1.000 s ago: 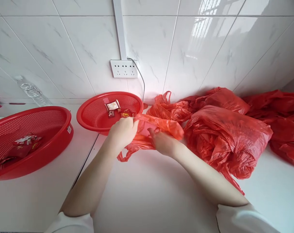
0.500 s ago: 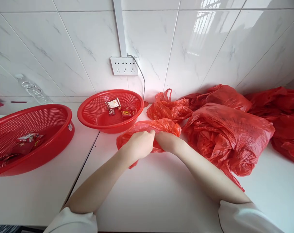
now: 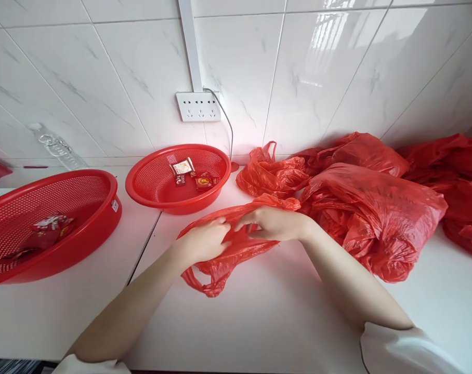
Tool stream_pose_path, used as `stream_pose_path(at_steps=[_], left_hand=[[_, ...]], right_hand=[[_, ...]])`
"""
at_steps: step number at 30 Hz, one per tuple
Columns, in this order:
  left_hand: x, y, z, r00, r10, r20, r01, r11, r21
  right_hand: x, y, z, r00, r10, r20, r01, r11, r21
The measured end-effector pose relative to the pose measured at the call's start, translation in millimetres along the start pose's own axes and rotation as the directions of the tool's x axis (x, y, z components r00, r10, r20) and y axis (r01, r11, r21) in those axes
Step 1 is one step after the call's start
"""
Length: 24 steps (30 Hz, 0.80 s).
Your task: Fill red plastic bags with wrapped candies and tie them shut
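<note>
A thin red plastic bag [image 3: 236,254] lies loosely spread on the white table in front of me, a handle loop hanging toward me at its left. Over the bag's left part is my left hand [image 3: 205,240], its thumb and fingers apart. My right hand [image 3: 273,223] reaches in from the other side, fingers bent and spread against the film. A small gap separates the two hands' fingertips. Neither hand grips anything I can see. Just behind the bag stands a red perforated basket [image 3: 142,195] holding several small wrapped snack packets [image 3: 182,167].
A larger red basket [image 3: 99,223] with dark red packets stands at the left. Bulging red bags [image 3: 376,218] and a crumpled red bag [image 3: 273,174] crowd the right and back. A clear bottle [image 3: 56,146] leans by the tiled wall, below which hangs a socket cable [image 3: 228,127].
My hands have moved apart, and their closed fingers have opened. The bag between them is spread wider, with its handle loop now showing nearer me. The view has shifted slightly.
</note>
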State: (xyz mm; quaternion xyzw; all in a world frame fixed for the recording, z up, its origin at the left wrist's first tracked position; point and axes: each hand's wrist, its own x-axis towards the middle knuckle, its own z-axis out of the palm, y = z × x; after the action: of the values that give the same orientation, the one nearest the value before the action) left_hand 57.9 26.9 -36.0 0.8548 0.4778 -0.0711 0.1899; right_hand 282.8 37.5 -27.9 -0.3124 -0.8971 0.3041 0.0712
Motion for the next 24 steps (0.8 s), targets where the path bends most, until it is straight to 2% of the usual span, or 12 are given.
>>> stream_pose_path(at_steps=[2, 3, 6, 8, 10, 13, 16, 19, 21, 24], left_hand=[[-1, 5, 6.8, 0.997, 0.041, -0.059, -0.041, 0.999, -0.004], [-1, 6, 10.9, 0.997, 0.064, -0.053, -0.065, 0.998, -0.01], [1, 1, 20.1, 0.985, 0.163, 0.058, -0.162, 0.987, -0.023], [1, -5, 20.6, 0.968, 0.217, 0.123, -0.211, 0.976, -0.054], [0, -11, 16.9, 0.951, 0.271, 0.15, -0.262, 0.962, -0.077], [-2, -18, 8.7, 0.928, 0.331, 0.172, -0.32, 0.943, -0.085], [-3, -20, 3.9, 0.955, 0.286, 0.083, -0.277, 0.956, -0.099], [0, -18, 5.9, 0.989, 0.109, -0.101, -0.117, 0.99, -0.077], [5, -18, 11.5, 0.975, 0.034, -0.218, -0.044, 0.998, -0.04], [14, -24, 22.9, 0.947, 0.082, -0.312, -0.076, 0.997, 0.033]], right_hand=[[1, -12, -2, 0.977, -0.176, -0.121, 0.182, 0.983, 0.04], [2, -16, -3, 0.962, -0.216, -0.165, 0.222, 0.975, 0.022], [3, -13, -5, 0.962, -0.221, -0.161, 0.217, 0.975, -0.047], [5, -2, -3, 0.982, -0.154, -0.113, 0.145, 0.986, -0.083], [7, 14, 3, 0.998, 0.0, -0.06, -0.007, 0.994, -0.112], [11, 39, 15, 0.963, 0.268, 0.024, -0.259, 0.948, -0.184], [14, 52, 23, 0.926, 0.373, 0.065, -0.344, 0.899, -0.27], [14, 48, 23, 0.927, 0.372, 0.052, -0.344, 0.896, -0.28], [14, 40, 22, 0.934, 0.353, 0.047, -0.331, 0.91, -0.251], [15, 35, 25, 0.957, 0.287, 0.028, -0.276, 0.938, -0.209]])
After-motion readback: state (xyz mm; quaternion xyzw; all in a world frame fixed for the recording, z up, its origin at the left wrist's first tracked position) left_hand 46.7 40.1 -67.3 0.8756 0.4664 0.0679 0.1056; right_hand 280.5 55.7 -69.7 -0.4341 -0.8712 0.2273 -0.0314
